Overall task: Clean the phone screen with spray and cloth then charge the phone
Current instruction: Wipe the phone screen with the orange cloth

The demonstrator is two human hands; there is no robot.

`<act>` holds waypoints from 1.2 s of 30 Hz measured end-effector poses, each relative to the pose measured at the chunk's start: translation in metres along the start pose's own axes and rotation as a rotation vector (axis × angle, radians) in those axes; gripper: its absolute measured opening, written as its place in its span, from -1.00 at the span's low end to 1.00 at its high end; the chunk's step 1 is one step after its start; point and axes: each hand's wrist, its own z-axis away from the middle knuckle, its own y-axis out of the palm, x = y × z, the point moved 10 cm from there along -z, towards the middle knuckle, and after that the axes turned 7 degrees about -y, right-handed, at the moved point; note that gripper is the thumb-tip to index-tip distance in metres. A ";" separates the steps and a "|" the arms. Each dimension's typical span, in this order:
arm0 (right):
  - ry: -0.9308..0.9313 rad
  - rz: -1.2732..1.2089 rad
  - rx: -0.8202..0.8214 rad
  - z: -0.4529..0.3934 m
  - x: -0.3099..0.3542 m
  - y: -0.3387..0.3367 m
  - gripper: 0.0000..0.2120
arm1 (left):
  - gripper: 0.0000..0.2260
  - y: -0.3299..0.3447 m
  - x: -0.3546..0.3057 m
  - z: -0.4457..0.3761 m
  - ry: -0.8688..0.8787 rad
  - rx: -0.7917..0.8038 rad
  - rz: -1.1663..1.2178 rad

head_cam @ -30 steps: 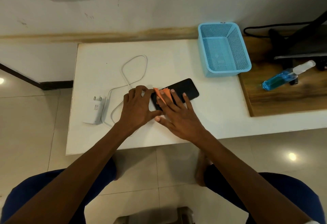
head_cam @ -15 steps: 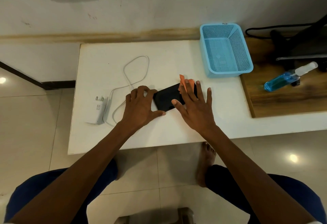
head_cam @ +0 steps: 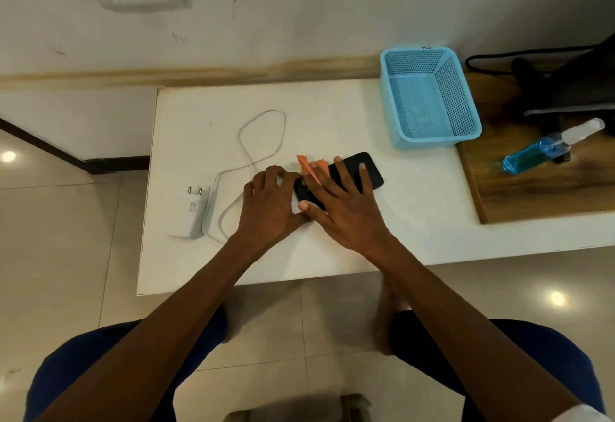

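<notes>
Phone [head_cam: 362, 168] flat on white tabletop [head_cam: 332, 115], long axis left-right, far end tilted slightly up toward blue basket [head_cam: 429, 95].
Left hand [head_cam: 269, 208] fingers curled, gripping phone's left end; right hand [head_cam: 342, 202] fingers straight, pressing orange cloth [head_cam: 311, 167] on screen.

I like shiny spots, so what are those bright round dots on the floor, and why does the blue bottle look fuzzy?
In the head view, the glowing dots look like lamps mirrored in the glossy floor tiles; another glows at the left edge. The spray bottle sits near the picture's edge, where it looks soft and smeared. The table edge curves there too, the wide lens bending it.
</notes>
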 end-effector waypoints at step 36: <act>0.138 -0.009 0.012 0.079 -0.074 0.009 -0.27 | -0.25 0.004 0.001 -0.003 -0.027 0.027 -0.016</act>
